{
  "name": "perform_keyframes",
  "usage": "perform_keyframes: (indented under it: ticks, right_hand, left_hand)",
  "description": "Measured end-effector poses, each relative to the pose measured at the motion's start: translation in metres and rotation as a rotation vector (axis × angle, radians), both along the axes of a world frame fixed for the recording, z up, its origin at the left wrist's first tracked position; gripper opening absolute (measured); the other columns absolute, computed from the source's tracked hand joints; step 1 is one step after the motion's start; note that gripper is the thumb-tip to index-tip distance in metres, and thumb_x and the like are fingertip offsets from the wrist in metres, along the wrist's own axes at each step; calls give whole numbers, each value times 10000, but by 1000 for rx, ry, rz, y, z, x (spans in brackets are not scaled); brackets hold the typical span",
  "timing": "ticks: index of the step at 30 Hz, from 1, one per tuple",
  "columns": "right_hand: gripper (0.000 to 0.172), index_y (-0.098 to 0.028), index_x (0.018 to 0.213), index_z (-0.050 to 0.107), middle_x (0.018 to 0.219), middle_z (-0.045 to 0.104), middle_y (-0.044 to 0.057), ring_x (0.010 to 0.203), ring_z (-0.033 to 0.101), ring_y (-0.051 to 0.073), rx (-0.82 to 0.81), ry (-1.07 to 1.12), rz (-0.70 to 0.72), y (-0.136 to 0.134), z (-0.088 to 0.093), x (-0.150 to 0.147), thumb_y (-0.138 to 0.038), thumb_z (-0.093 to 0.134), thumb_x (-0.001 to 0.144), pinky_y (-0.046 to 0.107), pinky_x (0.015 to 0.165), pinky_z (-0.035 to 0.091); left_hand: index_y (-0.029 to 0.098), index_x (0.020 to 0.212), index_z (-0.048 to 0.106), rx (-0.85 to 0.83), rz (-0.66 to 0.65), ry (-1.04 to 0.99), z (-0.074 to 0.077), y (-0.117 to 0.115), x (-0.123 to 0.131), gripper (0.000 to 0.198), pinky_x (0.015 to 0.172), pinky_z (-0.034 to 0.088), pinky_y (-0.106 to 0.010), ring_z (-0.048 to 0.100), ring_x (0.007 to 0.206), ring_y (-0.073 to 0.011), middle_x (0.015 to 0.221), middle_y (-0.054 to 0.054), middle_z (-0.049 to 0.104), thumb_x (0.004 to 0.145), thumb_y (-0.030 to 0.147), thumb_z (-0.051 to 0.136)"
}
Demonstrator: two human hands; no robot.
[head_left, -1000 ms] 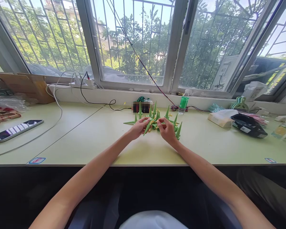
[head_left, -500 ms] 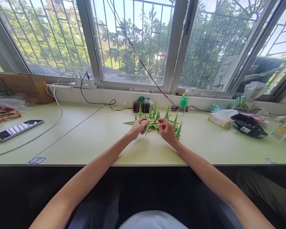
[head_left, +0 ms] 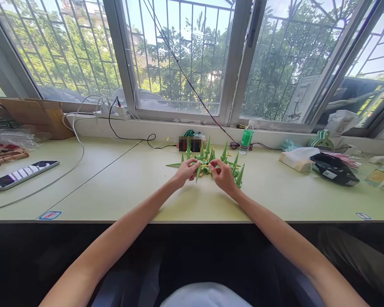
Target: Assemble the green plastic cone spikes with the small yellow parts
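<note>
My left hand (head_left: 186,169) is closed on a green plastic watering spike (head_left: 198,174), its cone pointing down toward the table. Close by on the right, my right hand (head_left: 222,171) pinches a small yellow plastic piece at the spike's upper end; the fingers hide most of it. Behind and between both hands lies a cluster of similar green spikes (head_left: 208,146) with yellow fittings, several standing point up. One spike (head_left: 240,175) stands beside my right wrist, and another (head_left: 173,164) lies flat beyond my left hand.
A bottle with a green label (head_left: 246,138) stands behind the spikes, near a dark box-shaped device (head_left: 190,144) with a cable. To the right are a tissue box (head_left: 295,160) and a black bag-like item (head_left: 334,169). A phone (head_left: 22,175) lies on the left by a white cable.
My right hand has shifted slightly left, its fingertips nearer to my left hand. The left hand and its spike have hardly moved.
</note>
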State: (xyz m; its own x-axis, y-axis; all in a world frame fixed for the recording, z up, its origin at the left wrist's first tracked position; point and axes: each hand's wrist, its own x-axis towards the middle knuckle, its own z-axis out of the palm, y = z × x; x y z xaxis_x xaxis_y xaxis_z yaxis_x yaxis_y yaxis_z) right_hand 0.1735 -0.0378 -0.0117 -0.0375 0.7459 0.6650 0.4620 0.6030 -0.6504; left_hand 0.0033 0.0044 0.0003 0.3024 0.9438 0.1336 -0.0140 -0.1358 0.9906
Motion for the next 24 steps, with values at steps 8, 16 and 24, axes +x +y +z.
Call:
perform_keyframes:
  ticks: [8, 16, 24]
  right_hand:
    - [246, -190, 899, 564, 855, 601, 36, 468, 420, 75, -11, -22, 20, 4, -3, 1, -422, 481, 909, 229, 458, 338]
    - [293, -183, 933, 589, 899, 640, 60, 563, 520, 110, -27, -46, 41, 4, -3, 1, -453, 476, 908, 226, 486, 388]
    - [298, -182, 945, 591, 910, 647, 69, 522, 507, 101, -58, -42, 66, 5, -4, 1, -460, 498, 894, 227, 457, 387]
  left_hand:
    - [175, 850, 555, 64, 37, 49, 3, -4, 0, 295, 335, 232, -181, 342, 360, -54, 456, 78, 409, 794, 433, 687]
    - [170, 860, 557, 89, 25, 51, 1, -3, 0, 293, 336, 233, -183, 334, 351, -44, 482, 73, 438, 792, 426, 683]
    - [182, 869, 547, 126, 40, 82, 0, -2, 0, 346, 339, 224, -182, 336, 351, -49, 489, 71, 451, 754, 473, 696]
